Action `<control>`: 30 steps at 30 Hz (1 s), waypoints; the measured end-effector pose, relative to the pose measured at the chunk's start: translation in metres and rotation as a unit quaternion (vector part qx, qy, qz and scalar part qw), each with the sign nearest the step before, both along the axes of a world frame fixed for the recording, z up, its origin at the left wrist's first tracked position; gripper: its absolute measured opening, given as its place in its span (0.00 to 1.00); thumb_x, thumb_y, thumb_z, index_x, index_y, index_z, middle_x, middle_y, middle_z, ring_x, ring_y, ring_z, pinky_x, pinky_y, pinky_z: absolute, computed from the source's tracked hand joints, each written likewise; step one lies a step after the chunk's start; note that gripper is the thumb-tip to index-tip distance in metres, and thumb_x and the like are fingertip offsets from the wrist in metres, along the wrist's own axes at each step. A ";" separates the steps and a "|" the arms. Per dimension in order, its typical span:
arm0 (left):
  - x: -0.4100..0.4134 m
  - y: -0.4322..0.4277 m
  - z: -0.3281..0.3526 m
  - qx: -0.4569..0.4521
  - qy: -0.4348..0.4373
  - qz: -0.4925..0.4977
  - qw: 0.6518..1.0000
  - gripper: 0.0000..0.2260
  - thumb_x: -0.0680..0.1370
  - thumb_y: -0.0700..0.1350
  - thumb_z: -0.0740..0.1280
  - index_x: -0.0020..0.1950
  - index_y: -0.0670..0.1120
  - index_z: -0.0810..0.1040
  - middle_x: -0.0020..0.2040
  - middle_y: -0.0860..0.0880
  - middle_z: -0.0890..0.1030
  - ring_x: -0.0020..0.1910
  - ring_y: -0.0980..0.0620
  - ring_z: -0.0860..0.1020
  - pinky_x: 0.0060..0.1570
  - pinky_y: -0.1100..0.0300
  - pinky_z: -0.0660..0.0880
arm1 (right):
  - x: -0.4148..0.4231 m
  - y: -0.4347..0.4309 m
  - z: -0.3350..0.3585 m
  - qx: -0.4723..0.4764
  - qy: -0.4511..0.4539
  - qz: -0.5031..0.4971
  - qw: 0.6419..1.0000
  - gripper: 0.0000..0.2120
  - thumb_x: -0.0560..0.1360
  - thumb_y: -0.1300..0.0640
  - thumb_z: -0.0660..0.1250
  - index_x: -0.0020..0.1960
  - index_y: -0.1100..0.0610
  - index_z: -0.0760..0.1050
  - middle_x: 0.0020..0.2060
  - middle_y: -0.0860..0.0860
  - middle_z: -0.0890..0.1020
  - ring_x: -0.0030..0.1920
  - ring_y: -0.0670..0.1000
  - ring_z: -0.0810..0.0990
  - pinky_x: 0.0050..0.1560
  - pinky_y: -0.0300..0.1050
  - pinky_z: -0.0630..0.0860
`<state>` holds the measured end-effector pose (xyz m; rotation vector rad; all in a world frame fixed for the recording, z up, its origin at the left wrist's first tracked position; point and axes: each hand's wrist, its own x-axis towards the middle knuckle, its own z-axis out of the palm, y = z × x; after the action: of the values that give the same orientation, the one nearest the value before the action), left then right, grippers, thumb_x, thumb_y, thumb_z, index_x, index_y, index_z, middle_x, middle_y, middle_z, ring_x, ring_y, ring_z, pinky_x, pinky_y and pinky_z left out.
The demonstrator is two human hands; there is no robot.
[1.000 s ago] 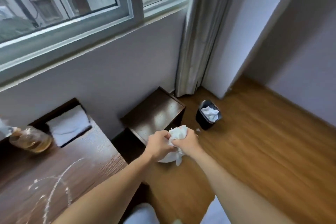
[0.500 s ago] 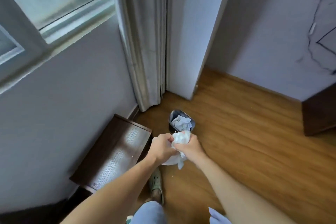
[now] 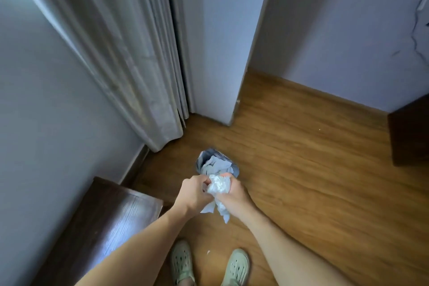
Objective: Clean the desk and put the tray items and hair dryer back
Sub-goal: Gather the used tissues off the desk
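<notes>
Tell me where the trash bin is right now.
In the head view the trash bin stands on the wooden floor near centre, just beyond both hands, which clutch a crumpled tissue wad, and near the curtain's foot.

Crumpled white paper wad in both hands; below, glossy wood-look floor; leftward, dark grained wood stool, semi-gloss.

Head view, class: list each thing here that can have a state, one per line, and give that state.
Left hand: closed on the tissue wad.
Right hand: closed on the same wad.
Tissue wad: crumpled, held above the floor, near the bin.
Waste bin: upright, open, crumpled paper inside.
Curtain: gathered toward the corner.
Dark wooden table: top bare.
</notes>
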<state>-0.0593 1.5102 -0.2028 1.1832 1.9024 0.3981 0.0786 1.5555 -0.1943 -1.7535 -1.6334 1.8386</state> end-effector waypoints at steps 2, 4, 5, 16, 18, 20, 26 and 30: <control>-0.001 0.025 -0.042 -0.008 0.003 0.003 1.000 0.05 0.71 0.44 0.70 0.45 0.44 0.81 0.40 0.49 0.84 0.40 0.47 0.81 0.43 0.52 0.80 | -0.002 0.024 -0.045 -0.006 -0.011 -0.002 1.000 0.20 0.68 0.51 0.75 0.58 0.47 0.75 0.44 0.48 0.83 0.41 0.49 0.83 0.35 0.42 0.79; -0.001 0.045 -0.084 -0.013 0.005 0.020 1.000 0.05 0.73 0.40 0.69 0.46 0.42 0.81 0.41 0.47 0.84 0.40 0.47 0.80 0.39 0.58 0.75 | -0.005 0.046 -0.094 -0.002 -0.018 0.014 1.000 0.18 0.70 0.55 0.73 0.58 0.47 0.74 0.43 0.48 0.83 0.39 0.51 0.82 0.34 0.43 0.78; -0.002 0.053 -0.098 -0.009 0.005 0.035 0.999 0.04 0.73 0.39 0.68 0.47 0.42 0.81 0.42 0.47 0.84 0.41 0.47 0.79 0.37 0.59 0.72 | -0.007 0.056 -0.111 0.010 -0.024 0.025 0.999 0.17 0.71 0.60 0.71 0.57 0.47 0.73 0.42 0.47 0.82 0.40 0.51 0.81 0.35 0.43 0.78; -0.028 0.132 -0.333 -0.002 -0.013 0.082 0.997 0.14 0.77 0.37 0.66 0.60 0.46 0.81 0.56 0.44 0.83 0.54 0.44 0.81 0.54 0.54 0.80 | -0.028 0.132 -0.357 0.123 -0.102 0.040 0.986 0.24 0.73 0.59 0.73 0.67 0.46 0.73 0.51 0.44 0.79 0.50 0.47 0.75 0.34 0.26 0.66; -0.030 0.144 -0.370 -0.014 -0.030 0.054 0.998 0.17 0.77 0.36 0.67 0.65 0.45 0.79 0.60 0.44 0.82 0.58 0.44 0.80 0.59 0.52 0.79 | -0.028 0.140 -0.396 0.127 -0.141 0.076 0.979 0.27 0.73 0.57 0.73 0.69 0.45 0.71 0.54 0.46 0.80 0.51 0.49 0.77 0.37 0.32 0.71; -0.031 0.153 -0.399 -0.044 -0.062 0.028 0.997 0.25 0.77 0.32 0.65 0.73 0.47 0.72 0.68 0.45 0.77 0.65 0.44 0.77 0.64 0.51 0.76 | -0.026 0.142 -0.425 0.110 -0.201 0.141 0.963 0.34 0.72 0.55 0.73 0.74 0.45 0.64 0.61 0.51 0.77 0.60 0.55 0.76 0.50 0.42 0.78; -0.038 0.153 -0.413 -0.065 -0.043 -0.002 0.997 0.30 0.76 0.31 0.66 0.75 0.52 0.70 0.74 0.47 0.73 0.66 0.45 0.76 0.52 0.59 0.77 | -0.024 0.141 -0.442 0.084 -0.321 0.279 0.901 0.46 0.66 0.49 0.75 0.77 0.47 0.54 0.70 0.52 0.68 0.69 0.59 0.69 0.60 0.51 0.74; -0.045 0.142 -0.382 -0.065 -0.051 0.016 0.996 0.27 0.75 0.37 0.72 0.72 0.54 0.74 0.73 0.48 0.74 0.62 0.49 0.78 0.49 0.62 0.73 | -0.025 0.145 -0.401 0.104 -0.335 0.288 0.891 0.46 0.66 0.48 0.76 0.77 0.47 0.55 0.71 0.53 0.69 0.69 0.59 0.70 0.60 0.51 0.74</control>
<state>-0.1041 1.6526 -0.5852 1.0295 1.8331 0.3407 0.0538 1.7009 -0.5950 -2.0893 -2.7343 1.1549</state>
